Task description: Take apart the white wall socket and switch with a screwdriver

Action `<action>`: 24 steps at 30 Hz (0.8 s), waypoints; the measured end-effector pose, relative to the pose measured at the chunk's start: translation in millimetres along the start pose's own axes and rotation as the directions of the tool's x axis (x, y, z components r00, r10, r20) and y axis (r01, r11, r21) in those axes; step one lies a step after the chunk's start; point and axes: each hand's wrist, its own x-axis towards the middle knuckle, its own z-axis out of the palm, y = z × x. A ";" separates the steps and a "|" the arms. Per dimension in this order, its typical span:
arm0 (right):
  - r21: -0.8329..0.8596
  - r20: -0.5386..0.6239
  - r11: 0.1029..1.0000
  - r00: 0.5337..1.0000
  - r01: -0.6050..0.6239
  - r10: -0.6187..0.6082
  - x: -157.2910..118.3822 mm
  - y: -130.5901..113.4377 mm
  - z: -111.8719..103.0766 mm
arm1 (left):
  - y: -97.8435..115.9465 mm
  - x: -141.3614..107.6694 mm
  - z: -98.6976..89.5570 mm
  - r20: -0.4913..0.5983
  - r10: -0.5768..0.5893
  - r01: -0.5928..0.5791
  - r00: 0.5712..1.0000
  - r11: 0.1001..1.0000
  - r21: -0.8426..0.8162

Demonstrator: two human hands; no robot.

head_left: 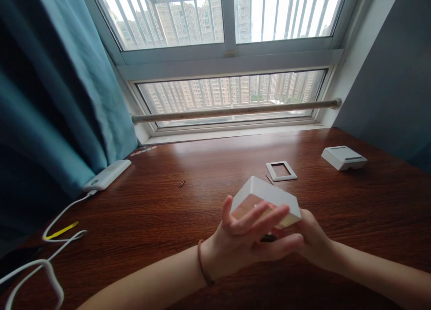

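Note:
A white plastic box [269, 191], square-edged, is held tilted above the table between both hands. The fingers of my left hand [247, 238] lie across its near side, slightly spread, with the thumb low and a brown band at the wrist. From the right, my right hand [308, 236] grips the box; most of its fingers are hidden behind the box and my left hand. Something small and dark shows beneath the box, too covered to name. Just beyond the box lie a white square frame [292, 176] and a thin metal rod [270, 180], partly hidden.
Small screws [182, 183] lie left of centre on the wooden table [141, 220]. Another white box [344, 157] sits at the far right. On the left are a white power bank [107, 175], its looping cable [55, 274], a yellow strip [62, 230] and a blue curtain [90, 99].

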 end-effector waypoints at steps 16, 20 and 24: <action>0.545 0.132 0.765 0.936 -0.343 0.325 17.4 -0.1 -1.2 | -39.3 1.0 20.5 0.072 -0.600 0.594 0.797 0.757 -0.271; 0.567 0.076 0.764 0.943 -0.308 0.323 18.4 4.7 -8.0 | -129.3 -19.1 25.2 -0.075 -0.803 0.796 0.591 0.596 -0.108; 0.589 0.061 0.752 0.944 -0.295 0.323 18.9 8.2 -8.1 | -220.5 -79.9 23.4 -0.037 -0.961 0.960 0.273 0.270 0.074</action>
